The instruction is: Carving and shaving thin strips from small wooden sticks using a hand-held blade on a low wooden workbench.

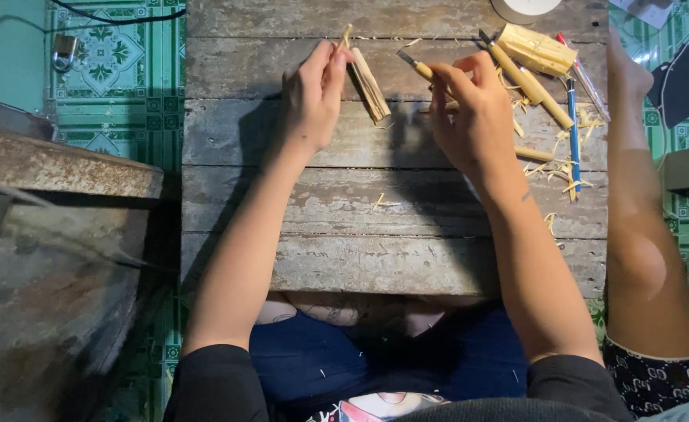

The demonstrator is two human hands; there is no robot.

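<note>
Splintery pale wood block (368, 92) pinched by left hand (311, 95), weathered planks (360, 205) beneath.

You're working on grey, weathered planks (391, 203) streaked with worn pale patches. The wood piece (368, 84) at upper centre is pale yellow-tan, like the shavings (551, 168) and the block (537, 48) at upper right. A blue pencil (572, 129) lies beside them. The floor tiles (118, 74) are green with white floral patterning. Your shorts (313, 363) are dark blue, your sleeves (215, 383) black.

White round object (525, 8) cut by top edge
</note>
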